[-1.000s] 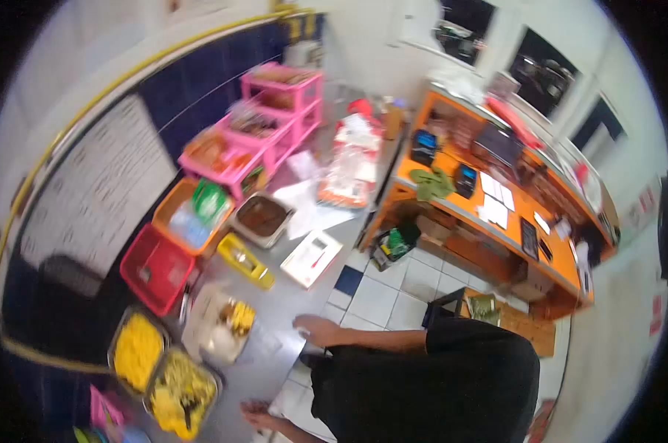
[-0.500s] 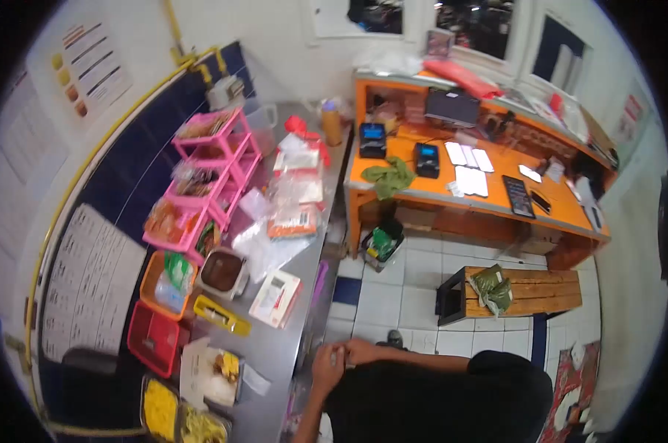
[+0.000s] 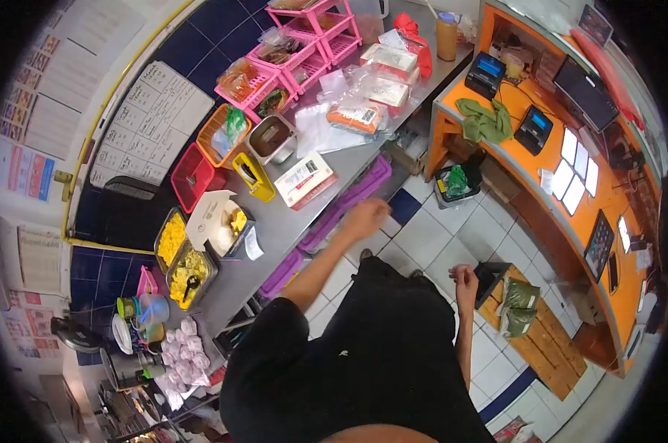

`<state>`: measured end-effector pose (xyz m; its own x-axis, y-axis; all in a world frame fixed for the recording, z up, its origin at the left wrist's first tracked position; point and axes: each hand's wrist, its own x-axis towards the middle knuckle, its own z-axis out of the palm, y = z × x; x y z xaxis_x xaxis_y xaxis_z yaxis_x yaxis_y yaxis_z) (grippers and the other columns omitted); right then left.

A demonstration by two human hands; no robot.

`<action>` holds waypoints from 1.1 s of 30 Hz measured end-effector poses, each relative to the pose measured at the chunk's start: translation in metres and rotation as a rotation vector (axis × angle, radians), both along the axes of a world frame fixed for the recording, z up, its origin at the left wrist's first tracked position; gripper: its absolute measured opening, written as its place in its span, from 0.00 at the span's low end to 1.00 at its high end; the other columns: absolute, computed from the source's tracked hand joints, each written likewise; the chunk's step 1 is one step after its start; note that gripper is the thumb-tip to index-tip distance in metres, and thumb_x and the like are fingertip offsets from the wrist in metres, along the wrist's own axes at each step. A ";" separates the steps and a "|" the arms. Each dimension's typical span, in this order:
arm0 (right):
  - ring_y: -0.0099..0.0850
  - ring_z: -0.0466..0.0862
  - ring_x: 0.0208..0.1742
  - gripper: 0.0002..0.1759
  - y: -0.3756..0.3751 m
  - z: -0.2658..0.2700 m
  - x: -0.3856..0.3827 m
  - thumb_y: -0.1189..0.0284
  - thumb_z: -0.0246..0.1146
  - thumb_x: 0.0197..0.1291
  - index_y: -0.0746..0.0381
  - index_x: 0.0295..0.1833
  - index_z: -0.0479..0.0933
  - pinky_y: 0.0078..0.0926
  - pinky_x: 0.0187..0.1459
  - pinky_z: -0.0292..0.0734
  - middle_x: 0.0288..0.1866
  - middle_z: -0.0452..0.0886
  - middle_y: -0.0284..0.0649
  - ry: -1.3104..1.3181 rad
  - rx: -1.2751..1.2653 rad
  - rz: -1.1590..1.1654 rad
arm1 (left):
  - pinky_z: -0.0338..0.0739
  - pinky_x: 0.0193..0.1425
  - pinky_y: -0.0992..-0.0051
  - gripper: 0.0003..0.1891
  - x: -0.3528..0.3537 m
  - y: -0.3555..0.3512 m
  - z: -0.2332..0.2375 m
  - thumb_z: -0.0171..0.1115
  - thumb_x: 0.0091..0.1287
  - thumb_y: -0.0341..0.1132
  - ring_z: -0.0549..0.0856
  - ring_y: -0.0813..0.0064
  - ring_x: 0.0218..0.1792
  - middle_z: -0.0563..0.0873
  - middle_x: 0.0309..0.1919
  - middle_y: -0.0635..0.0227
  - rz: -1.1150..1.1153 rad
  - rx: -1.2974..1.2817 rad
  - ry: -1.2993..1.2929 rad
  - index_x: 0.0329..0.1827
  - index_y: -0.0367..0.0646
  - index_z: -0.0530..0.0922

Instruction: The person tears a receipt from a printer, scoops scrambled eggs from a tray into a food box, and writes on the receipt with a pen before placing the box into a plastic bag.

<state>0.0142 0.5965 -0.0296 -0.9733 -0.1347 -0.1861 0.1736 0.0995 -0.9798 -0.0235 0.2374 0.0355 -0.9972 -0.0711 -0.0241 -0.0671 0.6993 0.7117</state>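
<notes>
My left hand (image 3: 365, 219) is held over the floor beside the steel counter (image 3: 279, 214), slightly blurred, and what its fingers hold, if anything, is hard to make out. My right hand (image 3: 464, 283) hangs with bent fingers near the wooden bench (image 3: 544, 332), touching nothing that shows. Nearest to my left hand on the counter is a white and red box (image 3: 305, 180). Beyond it are a steel container of brown sauce (image 3: 272, 139), a yellow holder (image 3: 253, 177) and an open carton with food (image 3: 223, 225). Two trays of yellow food (image 3: 188, 275) stand close by.
Pink baskets (image 3: 282, 66), a red bin (image 3: 194, 177) and packaged items (image 3: 357, 116) line the counter. An orange desk (image 3: 526, 159) carries card terminals, papers and a monitor. Green packets (image 3: 519, 306) lie on the bench. A black bin (image 3: 458, 184) stands on the floor.
My hands, which were together in front of my body, have moved apart. The view has turned, bringing more of the counter's near end, with small pink-white bags, into sight.
</notes>
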 end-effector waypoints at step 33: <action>0.47 0.79 0.60 0.24 -0.422 -0.014 -0.319 0.72 0.58 0.65 0.69 0.65 0.72 0.45 0.64 0.71 0.59 0.79 0.51 0.640 0.018 1.092 | 0.76 0.57 0.53 0.13 -0.196 -0.117 0.009 0.56 0.69 0.32 0.83 0.47 0.51 0.85 0.49 0.47 1.185 -0.068 0.255 0.52 0.34 0.81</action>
